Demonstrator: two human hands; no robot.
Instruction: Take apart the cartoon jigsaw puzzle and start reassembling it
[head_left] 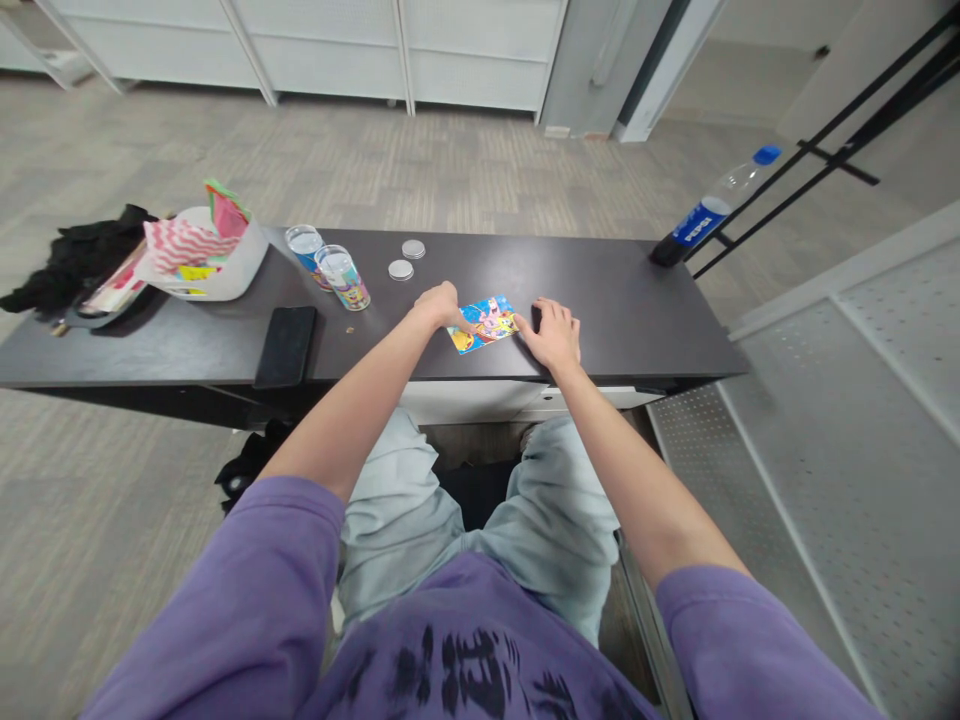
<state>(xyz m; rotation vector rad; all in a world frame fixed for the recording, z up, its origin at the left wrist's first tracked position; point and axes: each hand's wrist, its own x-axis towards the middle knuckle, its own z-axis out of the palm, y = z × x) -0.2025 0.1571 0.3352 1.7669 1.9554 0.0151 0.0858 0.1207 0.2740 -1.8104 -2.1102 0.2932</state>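
Your dark table [630,300] runs across the middle of the frame, the biggest thing within your reach. At its left end, the white tub [240,275] is filled with bright packets, and the cola bottle [701,222] is at the upper right. The black phone [286,345] lies near the table's front edge, left of centre. Near the centre, your left hand [437,308] has its thumb over the left end of the card, but you can't tell whether its fingers pinch from below, since they are hidden. Your right hand [555,335] has its fingers loosely spread, gripping nothing, its thumb at the card's right edge. Two printed cylinders, the nearer one [345,280] and the farther one [304,243], are close together left of the hands. The colourful card [487,325] is at the centre, between your hands, just above or on the tabletop; you can't tell which. It should be light, thin and fairly stiff, perhaps a little slick on its printed face, and easy to crease. Hold it by opposite short edges, thumbs on top, without squeezing it inward. Smallest are the two pale discs, the far disc [413,249] and the near disc [401,270], lying flat beyond your left hand.
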